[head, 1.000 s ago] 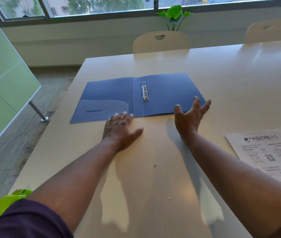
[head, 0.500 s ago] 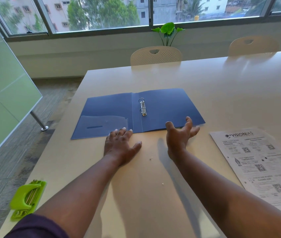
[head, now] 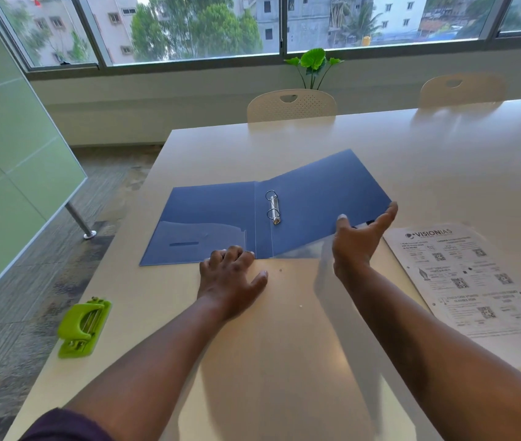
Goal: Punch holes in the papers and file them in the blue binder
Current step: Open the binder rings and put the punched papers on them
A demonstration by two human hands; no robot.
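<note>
Looks like the setup step: the blue binder (head: 300,211) lies open on the table (head: 284,361), and the right hand (head: 361,240) lifts its right cover with fingers under the edge. The left hand (head: 230,275) rests flat, grasping nothing. Papers (head: 472,275) sit unpunched at right, hole punch (head: 82,326) at left, so punching probably comes next.

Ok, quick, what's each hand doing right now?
Left hand: open, fingers resting on the blue binder near edge.
Right hand: open, lifting the binder's right cover from underneath.
</note>
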